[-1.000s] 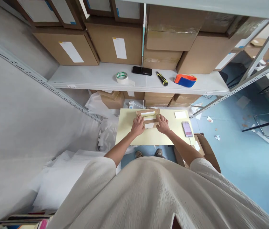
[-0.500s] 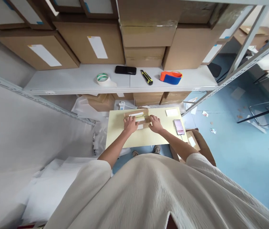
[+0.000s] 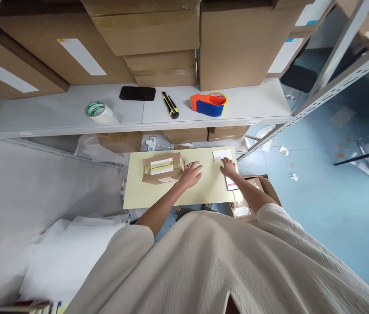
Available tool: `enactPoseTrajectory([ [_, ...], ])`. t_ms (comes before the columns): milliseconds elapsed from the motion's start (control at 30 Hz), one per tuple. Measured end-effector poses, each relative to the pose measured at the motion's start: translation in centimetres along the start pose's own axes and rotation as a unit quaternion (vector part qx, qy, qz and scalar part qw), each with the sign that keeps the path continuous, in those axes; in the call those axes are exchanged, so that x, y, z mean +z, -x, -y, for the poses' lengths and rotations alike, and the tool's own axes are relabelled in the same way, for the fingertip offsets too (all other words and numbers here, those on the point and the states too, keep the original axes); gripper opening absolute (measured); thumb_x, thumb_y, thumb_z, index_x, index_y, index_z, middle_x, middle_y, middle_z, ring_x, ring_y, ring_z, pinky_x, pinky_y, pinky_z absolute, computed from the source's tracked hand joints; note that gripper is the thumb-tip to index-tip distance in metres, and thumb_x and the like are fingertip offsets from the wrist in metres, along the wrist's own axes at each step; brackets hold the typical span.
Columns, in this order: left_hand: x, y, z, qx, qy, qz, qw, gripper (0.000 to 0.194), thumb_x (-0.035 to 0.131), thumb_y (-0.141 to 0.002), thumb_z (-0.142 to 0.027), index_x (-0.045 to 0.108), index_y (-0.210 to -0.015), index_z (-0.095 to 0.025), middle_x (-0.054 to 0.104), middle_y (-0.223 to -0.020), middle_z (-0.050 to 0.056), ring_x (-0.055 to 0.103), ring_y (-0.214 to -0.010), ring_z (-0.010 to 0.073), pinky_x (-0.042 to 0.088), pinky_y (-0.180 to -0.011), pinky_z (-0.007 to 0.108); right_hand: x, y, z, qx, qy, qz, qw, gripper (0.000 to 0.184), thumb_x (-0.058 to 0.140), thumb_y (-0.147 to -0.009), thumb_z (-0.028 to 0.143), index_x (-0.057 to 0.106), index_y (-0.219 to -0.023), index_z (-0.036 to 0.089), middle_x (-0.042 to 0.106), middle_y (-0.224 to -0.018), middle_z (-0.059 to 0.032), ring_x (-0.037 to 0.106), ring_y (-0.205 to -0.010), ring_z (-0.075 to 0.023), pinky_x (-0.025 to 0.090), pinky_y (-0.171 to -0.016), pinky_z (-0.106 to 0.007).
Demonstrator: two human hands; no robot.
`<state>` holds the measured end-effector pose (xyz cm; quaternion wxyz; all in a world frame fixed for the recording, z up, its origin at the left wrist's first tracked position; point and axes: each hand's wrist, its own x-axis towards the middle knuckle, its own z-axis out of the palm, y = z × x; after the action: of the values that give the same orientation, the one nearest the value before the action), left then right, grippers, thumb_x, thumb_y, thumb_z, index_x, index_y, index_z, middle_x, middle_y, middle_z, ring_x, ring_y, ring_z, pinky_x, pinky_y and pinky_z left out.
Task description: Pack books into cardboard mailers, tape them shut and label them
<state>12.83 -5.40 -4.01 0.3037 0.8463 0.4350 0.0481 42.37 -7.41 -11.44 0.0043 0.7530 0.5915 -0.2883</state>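
Note:
A small cardboard box (image 3: 161, 167), with clear tape and white labels on top, lies on the pale yellow tabletop (image 3: 200, 192). My left hand (image 3: 191, 174) is at the box's right end, fingers apart and holding nothing; whether it touches the box I cannot tell. Farther right, my right hand (image 3: 228, 167) has its fingers spread at the lower edge of a white paper stack or card (image 3: 221, 154). Just below that hand, partly covered by it, lies a phone (image 3: 232, 185) with a lit screen and a cable.
The grey shelf (image 3: 73, 122) above the table holds a tape roll (image 3: 98, 111), a black phone (image 3: 137, 93), a yellow-black utility knife (image 3: 170, 105) and an orange-blue tape dispenser (image 3: 208, 104). Large cartons (image 3: 237, 52) stand behind. An open carton (image 3: 271, 189) sits right of the table.
Both hands have come off the top of the cardboard box. My right hand has moved right to the white paper, my left to the box's right end. The view has shifted right.

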Motion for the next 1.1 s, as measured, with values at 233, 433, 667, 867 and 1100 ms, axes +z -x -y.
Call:
enactPoseTrajectory([
  [233, 3.2, -0.5, -0.6, -0.064, 0.006, 0.022, 0.998, 0.047, 0.06, -0.108, -0.027, 0.072, -0.153, -0.03, 0.055, -0.172, 0.013, 0.047, -0.159, 0.0378, 0.039, -0.132, 0.058, 0.7, -5.5, -1.1, -0.115, 0.034, 0.043, 0.992, 0.088, 0.066, -0.092, 0.027, 0.044, -0.177, 0.019, 0.035, -0.189, -0.0185, 0.038, -0.162, -0.0458, 0.032, -0.13, -0.064],
  [433, 4.7, -1.0, -0.6, -0.07, 0.013, 0.041, 0.997, 0.045, 0.057, -0.11, -0.027, 0.072, -0.153, -0.027, 0.053, -0.173, 0.014, 0.049, -0.158, 0.037, 0.041, -0.131, 0.055, 1.6, -5.2, -1.6, -0.125, 0.065, 0.021, 0.99, 0.072, 0.058, -0.1, 0.021, 0.054, -0.171, 0.011, 0.058, -0.164, -0.0302, 0.053, -0.144, -0.0459, 0.036, -0.12, -0.058],
  [667, 5.4, -2.0, -0.4, -0.079, 0.026, 0.067, 0.994, 0.046, 0.056, -0.111, -0.028, 0.07, -0.154, -0.028, 0.055, -0.171, 0.013, 0.048, -0.16, 0.0354, 0.042, -0.132, 0.053, 0.6, -4.9, -2.0, -0.144, 0.084, 0.028, 0.986, 0.056, 0.05, -0.103, 0.017, 0.072, -0.154, 0.012, 0.072, -0.145, -0.0271, 0.059, -0.133, -0.0429, 0.036, -0.118, -0.055],
  [867, 5.7, -5.1, -0.7, -0.077, 0.058, 0.071, 0.993, 0.045, 0.055, -0.111, -0.029, 0.07, -0.153, -0.025, 0.06, -0.165, 0.014, 0.053, -0.157, 0.0346, 0.044, -0.132, 0.051, -1.3, -4.7, -2.8, -0.06, 0.041, -0.06, 0.996, 0.069, 0.06, -0.1, 0.026, 0.058, -0.168, 0.015, 0.055, -0.169, -0.0247, 0.04, -0.151, -0.0486, 0.024, -0.129, -0.062],
  [1100, 5.4, -5.7, -0.8, -0.096, 0.069, 0.073, 0.99, 0.042, 0.055, -0.111, -0.027, 0.07, -0.151, -0.026, 0.061, -0.165, 0.012, 0.056, -0.154, 0.032, 0.048, -0.129, 0.049, -1.2, -5.7, -2.7, 0.041, -0.007, -0.075, 0.996, 0.052, 0.053, -0.1, 0.017, 0.068, -0.15, 0.018, 0.056, -0.16, -0.0217, 0.047, -0.145, -0.0408, 0.036, -0.121, -0.053],
])
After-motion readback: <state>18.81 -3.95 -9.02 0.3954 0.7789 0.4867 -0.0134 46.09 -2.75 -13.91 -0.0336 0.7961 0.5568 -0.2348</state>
